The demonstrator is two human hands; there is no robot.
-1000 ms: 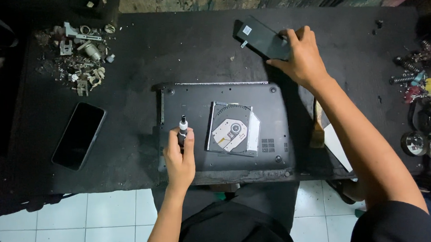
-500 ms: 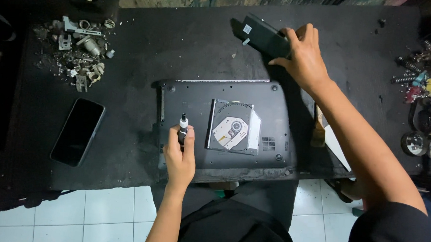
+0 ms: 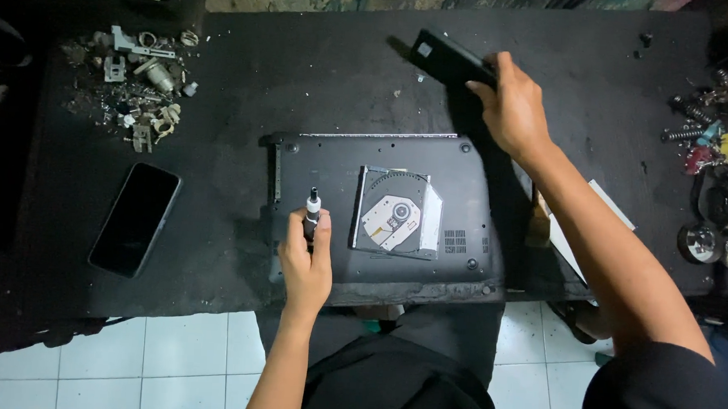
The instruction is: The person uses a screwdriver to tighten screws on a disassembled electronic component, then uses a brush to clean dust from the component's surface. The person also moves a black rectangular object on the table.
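At nine o'clock lies a phone (image 3: 135,218). The left hand (image 3: 305,265) grips a screwdriver (image 3: 312,213) upright on an upturned laptop (image 3: 462,202), mid-teardown; at one o'clock, the right hand (image 3: 514,107) clasps its black battery (image 3: 448,59). Remaining screws likely need careful tip seating.

Overhead lighting is dim and uneven: the black worktop (image 3: 320,80) absorbs most of it, while the white floor tiles (image 3: 144,367) below the left hand (image 3: 306,263) read brightest. Mild glare sits on the exposed optical drive (image 3: 398,214) right of that hand; the right hand (image 3: 515,109) casts a soft shadow. Focus is sharp centrally, with wide-angle stretching and darkening toward the corners.
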